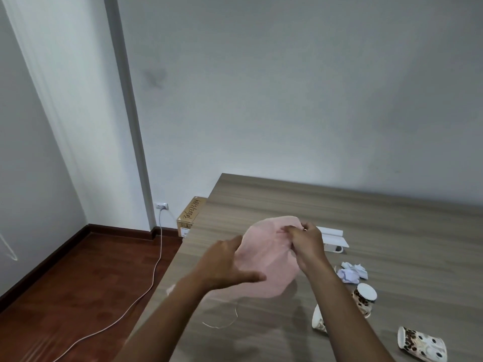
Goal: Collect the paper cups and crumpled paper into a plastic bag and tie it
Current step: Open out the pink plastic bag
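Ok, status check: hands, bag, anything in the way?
Right hand pinching pink bag top, left hand open alongside. Cups, crumpled paper on table, unbagged. Nothing blocking.

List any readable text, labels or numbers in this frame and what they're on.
Cardboard box on the floor by the table corner: a handwritten number runs along its top, too blurred to read reliably.
Same box, white sticker on its side: too small to read.
Paper cups: coffee-bean pattern only, no legible words.
Nothing else carries text.
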